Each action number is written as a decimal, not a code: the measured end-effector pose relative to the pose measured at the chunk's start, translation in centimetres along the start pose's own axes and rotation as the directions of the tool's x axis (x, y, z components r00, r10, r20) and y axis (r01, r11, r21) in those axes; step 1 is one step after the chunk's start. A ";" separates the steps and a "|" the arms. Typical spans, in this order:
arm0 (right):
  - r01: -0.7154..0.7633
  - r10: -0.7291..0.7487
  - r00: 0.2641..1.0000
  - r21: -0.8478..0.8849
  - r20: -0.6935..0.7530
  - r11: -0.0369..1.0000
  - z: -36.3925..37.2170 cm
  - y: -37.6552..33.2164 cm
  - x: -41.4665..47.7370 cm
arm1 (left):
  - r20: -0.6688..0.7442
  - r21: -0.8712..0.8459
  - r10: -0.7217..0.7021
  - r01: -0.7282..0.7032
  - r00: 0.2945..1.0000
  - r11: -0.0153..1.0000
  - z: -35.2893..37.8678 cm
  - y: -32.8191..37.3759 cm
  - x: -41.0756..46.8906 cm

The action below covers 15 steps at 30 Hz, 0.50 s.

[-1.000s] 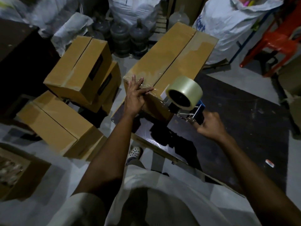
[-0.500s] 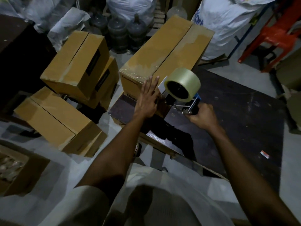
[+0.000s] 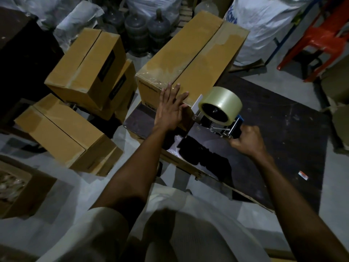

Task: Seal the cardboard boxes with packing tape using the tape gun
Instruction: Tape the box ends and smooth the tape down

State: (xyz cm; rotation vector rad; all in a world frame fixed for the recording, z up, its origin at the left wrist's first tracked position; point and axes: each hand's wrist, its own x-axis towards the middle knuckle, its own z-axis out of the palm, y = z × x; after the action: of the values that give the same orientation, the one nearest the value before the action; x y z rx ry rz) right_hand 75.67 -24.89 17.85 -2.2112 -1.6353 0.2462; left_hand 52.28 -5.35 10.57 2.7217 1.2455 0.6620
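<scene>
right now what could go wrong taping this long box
The left hand lies flat on the long box right beside the tape gun; its fingers could catch the gun's front edge or get taped over. The box's end sits near a corner of the dark board, so a hard pull by the right hand may slide it off.

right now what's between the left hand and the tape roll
Head view: the tape gun's white front flap and a sliver of the long box's near end.
</scene>
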 end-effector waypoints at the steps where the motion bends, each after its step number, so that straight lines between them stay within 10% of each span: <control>1: -0.005 0.005 1.000 0.001 -0.001 1.000 0.1 -0.1 0.0 | 0.007 0.013 0.000 0.000 1.000 1.000 0.0 -0.1 0.0; 15: -0.207 0.207 0.978 0.059 0.004 0.977 2.0 -2.7 -1.7 | -0.036 -0.039 -0.001 -0.001 0.999 0.999 -0.2 -0.1 -0.5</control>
State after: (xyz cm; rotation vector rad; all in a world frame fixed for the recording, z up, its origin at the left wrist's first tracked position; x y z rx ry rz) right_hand 72.05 -25.38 16.94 -2.3357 -1.3779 0.3435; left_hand 51.87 -5.68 10.61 2.6901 1.2267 0.7309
